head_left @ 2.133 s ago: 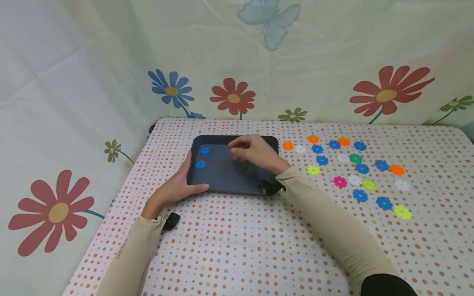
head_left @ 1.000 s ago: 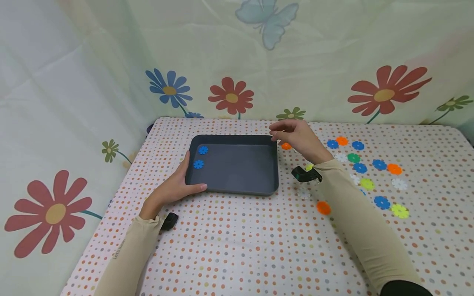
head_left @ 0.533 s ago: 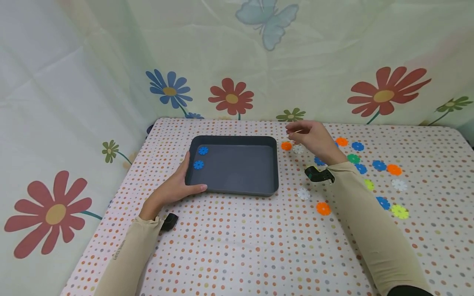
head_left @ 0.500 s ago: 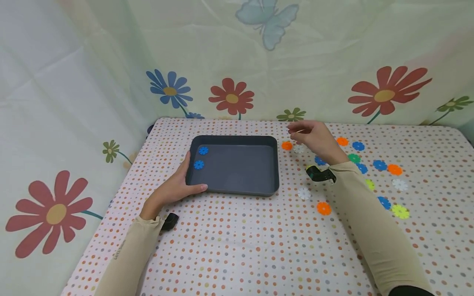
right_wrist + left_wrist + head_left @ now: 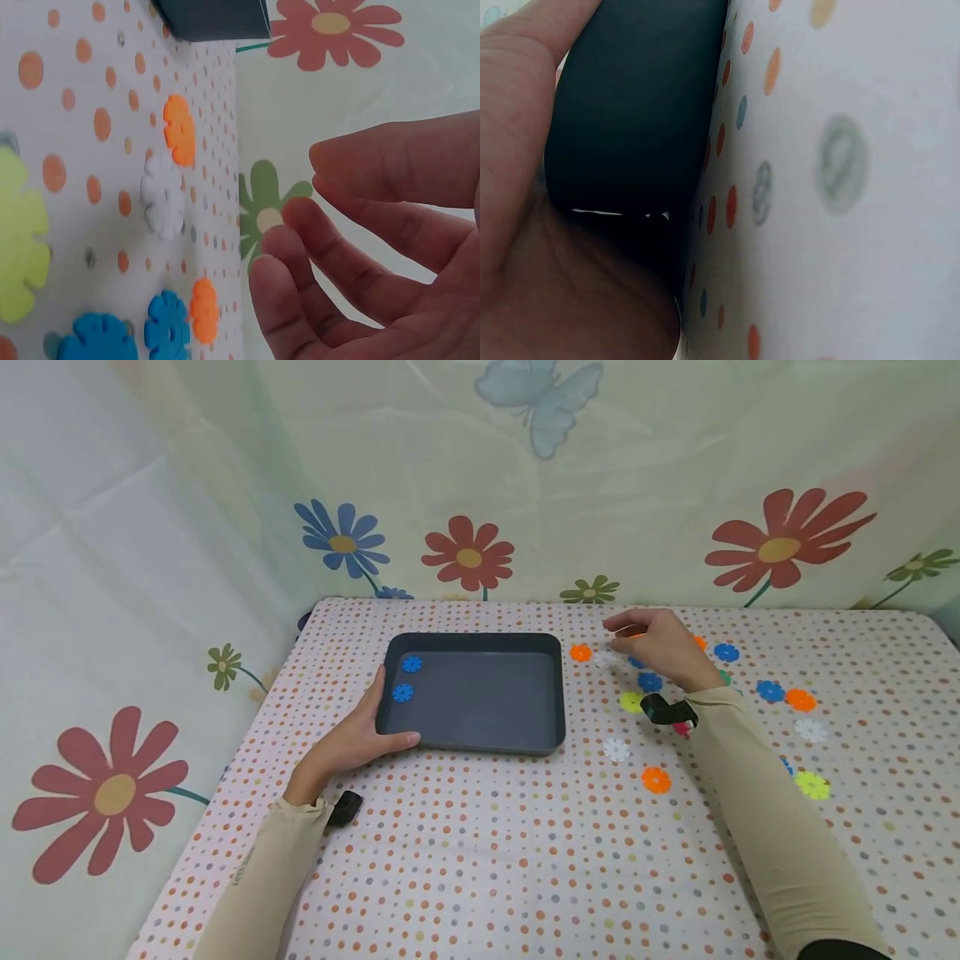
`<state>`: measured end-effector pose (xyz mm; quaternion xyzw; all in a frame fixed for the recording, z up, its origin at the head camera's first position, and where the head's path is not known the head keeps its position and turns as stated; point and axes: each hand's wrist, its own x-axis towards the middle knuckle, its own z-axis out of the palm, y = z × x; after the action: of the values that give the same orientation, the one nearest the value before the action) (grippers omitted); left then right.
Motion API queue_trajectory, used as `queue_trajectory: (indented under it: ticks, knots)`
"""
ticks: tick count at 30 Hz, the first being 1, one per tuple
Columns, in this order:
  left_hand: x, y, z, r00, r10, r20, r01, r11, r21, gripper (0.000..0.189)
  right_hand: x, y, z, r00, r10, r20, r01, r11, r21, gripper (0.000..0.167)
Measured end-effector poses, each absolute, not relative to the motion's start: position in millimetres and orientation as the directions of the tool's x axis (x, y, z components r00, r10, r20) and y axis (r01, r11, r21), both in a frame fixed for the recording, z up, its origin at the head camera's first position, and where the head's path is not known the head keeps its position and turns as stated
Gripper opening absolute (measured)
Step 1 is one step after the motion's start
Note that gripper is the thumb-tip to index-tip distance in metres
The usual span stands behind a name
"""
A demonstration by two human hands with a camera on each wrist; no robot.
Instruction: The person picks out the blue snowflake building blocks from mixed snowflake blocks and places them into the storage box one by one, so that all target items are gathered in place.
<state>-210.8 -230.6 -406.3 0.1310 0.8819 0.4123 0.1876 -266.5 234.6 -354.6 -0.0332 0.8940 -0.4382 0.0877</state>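
Observation:
A dark grey rectangular tray (image 5: 480,702) lies on the table, with two blue flower-shaped plastic discs (image 5: 402,692) inside near its left end. My left hand (image 5: 352,739) holds the tray's left end, thumb along the front rim and fingers along the left side. Close up, the left wrist view has the dark tray wall (image 5: 630,97) against the palm. Right of the tray, my right hand (image 5: 662,647) hovers over scattered discs, its fingers loosely bent. The right wrist view finds nothing between thumb and fingertips; an orange disc (image 5: 180,131) and a white disc (image 5: 163,196) lie below.
Several more discs spread over the table's right half, among them a yellow-green one (image 5: 813,785), a white one (image 5: 617,750) and an orange one (image 5: 656,779). The right forearm covers some. A flower-printed curtain (image 5: 630,485) hangs behind the dotted tablecloth (image 5: 465,860).
My right hand has left the space above the tray and moved right, over the discs. The left hand, the tray and its two blue discs have stayed in place.

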Motion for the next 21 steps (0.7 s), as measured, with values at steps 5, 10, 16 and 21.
queue_trajectory:
  ticks: [5,10,16,21]
  knots:
    - [-210.2,-230.3,-405.8,-0.896,0.382,-0.226,0.071,0.626,0.777,0.132,-267.9,245.0,-356.7,-0.976,-0.119,-0.181,0.059,0.656,-0.753,0.043]
    - [-210.2,-230.2,-405.4,-0.895,0.383,-0.227,0.070,0.623,0.779,0.132,-267.7,255.1,-359.8,-0.975,-0.082,-0.207,0.094,0.688,-0.719,0.043]
    - [-210.9,-230.2,-406.7,-0.896,0.386,-0.218,0.077,0.620,0.781,0.131,-267.6,263.5,-368.3,-0.978,-0.070,-0.195,0.080,0.742,-0.665,0.043]
    - [-210.3,-230.2,-408.0,-0.897,0.386,-0.215,0.076,0.614,0.786,0.131,-268.1,266.9,-377.0,-0.985,-0.064,-0.161,0.051,0.781,-0.623,0.038]
